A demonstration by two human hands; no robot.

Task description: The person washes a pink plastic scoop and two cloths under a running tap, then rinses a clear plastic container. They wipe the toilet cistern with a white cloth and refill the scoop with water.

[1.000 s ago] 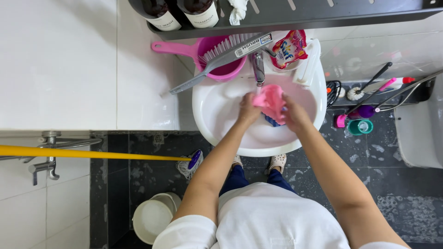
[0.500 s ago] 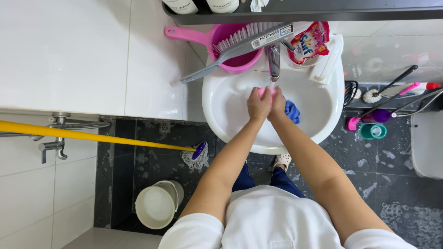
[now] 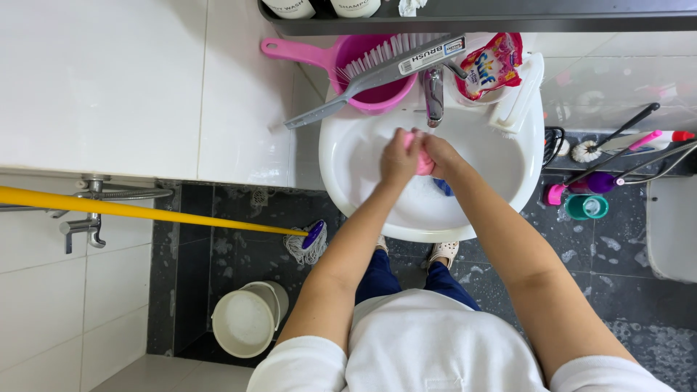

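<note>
Over the white sink [image 3: 341,156], my left hand [image 3: 398,157] and my right hand [image 3: 440,154] press together around a pink cloth [image 3: 420,161] just below the metal tap [image 3: 433,94]. A blue cloth [image 3: 442,187] lies in the basin under my right wrist. Most of the pink cloth is hidden between my hands.
A grey scrubbing brush [image 3: 377,69] rests across a pink scoop [image 3: 363,62] on the sink's back rim, beside a red detergent pouch [image 3: 488,64]. A yellow mop handle [image 3: 145,210] crosses the left side. A white bucket [image 3: 247,319] stands on the dark floor; toilet brushes [image 3: 602,145] at right.
The pink cloth was spread open between my hands; it is now bunched tight between them. My hands have moved closer to the tap, and the view has shifted slightly.
</note>
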